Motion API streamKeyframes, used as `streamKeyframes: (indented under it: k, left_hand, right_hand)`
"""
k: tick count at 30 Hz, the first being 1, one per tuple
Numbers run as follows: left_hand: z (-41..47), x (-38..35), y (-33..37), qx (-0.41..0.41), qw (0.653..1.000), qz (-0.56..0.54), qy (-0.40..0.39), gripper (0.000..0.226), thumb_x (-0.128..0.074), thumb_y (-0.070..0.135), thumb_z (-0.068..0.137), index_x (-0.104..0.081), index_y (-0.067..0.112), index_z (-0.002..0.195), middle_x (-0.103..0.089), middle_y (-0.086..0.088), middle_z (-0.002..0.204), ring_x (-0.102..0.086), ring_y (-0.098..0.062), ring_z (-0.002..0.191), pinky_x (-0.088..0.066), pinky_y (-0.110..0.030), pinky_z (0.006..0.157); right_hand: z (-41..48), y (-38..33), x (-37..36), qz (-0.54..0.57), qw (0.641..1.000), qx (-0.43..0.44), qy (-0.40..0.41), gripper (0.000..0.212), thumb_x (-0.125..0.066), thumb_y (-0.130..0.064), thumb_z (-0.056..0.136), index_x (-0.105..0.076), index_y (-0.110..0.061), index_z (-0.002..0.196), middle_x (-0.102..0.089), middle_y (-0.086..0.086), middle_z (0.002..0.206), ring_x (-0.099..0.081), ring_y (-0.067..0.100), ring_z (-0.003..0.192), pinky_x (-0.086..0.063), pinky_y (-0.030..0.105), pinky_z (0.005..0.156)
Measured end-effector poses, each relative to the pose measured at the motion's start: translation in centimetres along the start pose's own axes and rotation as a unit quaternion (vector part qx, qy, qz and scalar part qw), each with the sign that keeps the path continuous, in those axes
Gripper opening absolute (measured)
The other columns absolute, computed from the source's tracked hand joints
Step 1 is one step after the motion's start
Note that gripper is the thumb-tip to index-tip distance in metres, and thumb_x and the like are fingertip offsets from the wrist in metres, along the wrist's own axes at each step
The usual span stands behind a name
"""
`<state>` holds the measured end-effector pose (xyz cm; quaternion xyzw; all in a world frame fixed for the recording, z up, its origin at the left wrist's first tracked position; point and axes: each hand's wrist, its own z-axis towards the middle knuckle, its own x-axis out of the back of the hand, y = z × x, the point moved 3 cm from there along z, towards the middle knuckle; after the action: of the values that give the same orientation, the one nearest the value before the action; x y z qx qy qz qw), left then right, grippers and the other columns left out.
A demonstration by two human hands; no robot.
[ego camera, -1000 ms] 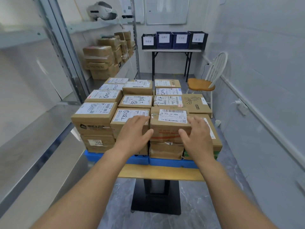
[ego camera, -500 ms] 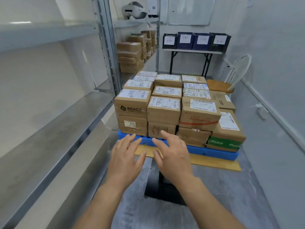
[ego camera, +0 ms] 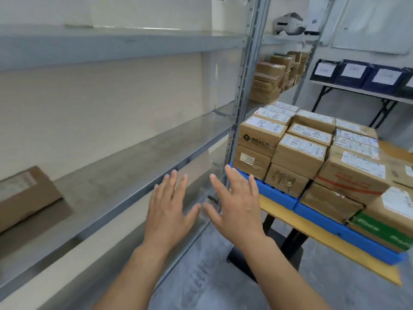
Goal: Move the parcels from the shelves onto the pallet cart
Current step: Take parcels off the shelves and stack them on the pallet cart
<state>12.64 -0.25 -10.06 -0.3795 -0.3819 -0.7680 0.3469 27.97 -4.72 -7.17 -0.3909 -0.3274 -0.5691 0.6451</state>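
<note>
Left hand [ego camera: 169, 211] and right hand [ego camera: 237, 206] are held spread before the shelf [ego camera: 116, 175]; parcels [ego camera: 299, 153] are stacked at three o'clock.

Light: pretty bright all over, soft and even, looks like it falls from above going by the sheen on the shelf [ego camera: 125, 175].
Shadows: weak ones only, a soft patch beside the box [ego camera: 26, 193], darker under the cart [ego camera: 274, 194].
Glare: white labels on the parcels [ego camera: 312, 148] nearly wash out.
Blur: everything's a bit smeared, left hand [ego camera: 169, 204] and right hand [ego camera: 239, 204] soft at the fingertips, crates [ego camera: 353, 73] are mush.
Distortion: wide-angle bend, the post [ego camera: 245, 86] leans and curves.
</note>
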Motion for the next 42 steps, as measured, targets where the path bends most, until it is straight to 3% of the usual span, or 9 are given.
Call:
streamKeyframes:
  k: [10,14,16,20,31,36,42]
  left_hand:
    - [-9.7,6.7,-2.4,0.157,0.982,0.102,0.034,0.077,-0.037,0.061,0.082,-0.042,0.014,0.142,-0.033,-0.013,0.151,-0.033,-0.031,0.139,-0.019,-0.045,0.111]
    - [-13.7,9.3,-3.4,0.222,0.965,0.132,0.043,0.083,-0.024,0.069,0.080,-0.028,0.022,0.149,-0.018,-0.005,0.158,-0.015,-0.022,0.146,-0.005,-0.036,0.116]
    - [-15.5,10.7,-3.8,0.249,0.956,0.145,0.054,0.086,-0.020,0.071,0.079,-0.024,0.024,0.150,-0.013,-0.002,0.159,-0.010,-0.019,0.146,-0.001,-0.034,0.116]
    - [-19.0,13.3,-4.9,0.303,0.936,0.161,0.082,0.087,-0.020,0.071,0.079,-0.026,0.021,0.149,-0.015,-0.003,0.159,-0.010,-0.020,0.146,-0.004,-0.036,0.117]
    - [-27.1,20.5,-10.1,0.394,0.892,0.172,0.143,0.089,-0.020,0.072,0.077,-0.025,0.021,0.149,-0.017,-0.002,0.158,-0.011,-0.019,0.146,-0.006,-0.036,0.117]
    - [-30.9,24.4,-13.9,0.422,0.879,0.159,0.152,0.078,-0.044,0.060,0.090,-0.014,0.023,0.151,-0.007,0.001,0.160,-0.002,-0.015,0.147,-0.004,-0.031,0.118]
    - [-33.2,28.6,-19.7,0.438,0.875,0.129,0.160,0.080,-0.047,0.056,0.090,-0.008,0.024,0.152,-0.002,0.004,0.160,0.000,-0.013,0.146,-0.006,-0.030,0.118]
  right_hand:
    - [-2.6,-6.7,-0.1,0.082,0.989,0.120,0.027,0.066,-0.043,-0.055,0.077,-0.060,-0.016,0.128,-0.050,0.020,0.140,-0.050,0.032,0.126,-0.032,0.063,0.106]
    - [-3.6,-10.6,-0.5,0.116,0.980,0.162,0.016,0.068,-0.041,-0.057,0.077,-0.057,-0.016,0.129,-0.050,0.019,0.140,-0.052,0.034,0.123,-0.025,0.058,0.108]
    - [-4.1,-12.7,-0.5,0.130,0.973,0.190,0.008,0.067,-0.040,-0.057,0.078,-0.055,-0.016,0.129,-0.050,0.018,0.139,-0.051,0.033,0.124,-0.030,0.060,0.108]
    - [-5.1,-17.1,0.1,0.152,0.958,0.243,-0.003,0.067,-0.038,-0.058,0.079,-0.059,-0.016,0.127,-0.052,0.017,0.138,-0.052,0.031,0.125,-0.035,0.062,0.104]
    - [-7.1,-29.0,1.4,0.177,0.929,0.324,-0.038,0.067,-0.037,-0.058,0.080,-0.061,-0.016,0.127,-0.054,0.016,0.135,-0.054,0.031,0.124,-0.030,0.061,0.106]
    - [-8.6,-35.5,1.3,0.183,0.920,0.343,-0.055,0.066,-0.039,-0.058,0.080,-0.063,-0.015,0.124,-0.057,0.014,0.132,-0.056,0.029,0.120,-0.034,0.060,0.105]
    - [-9.0,-42.5,0.9,0.167,0.920,0.345,-0.075,0.064,-0.045,-0.058,0.078,-0.061,-0.017,0.125,-0.056,0.013,0.134,-0.054,0.029,0.122,-0.029,0.059,0.107]
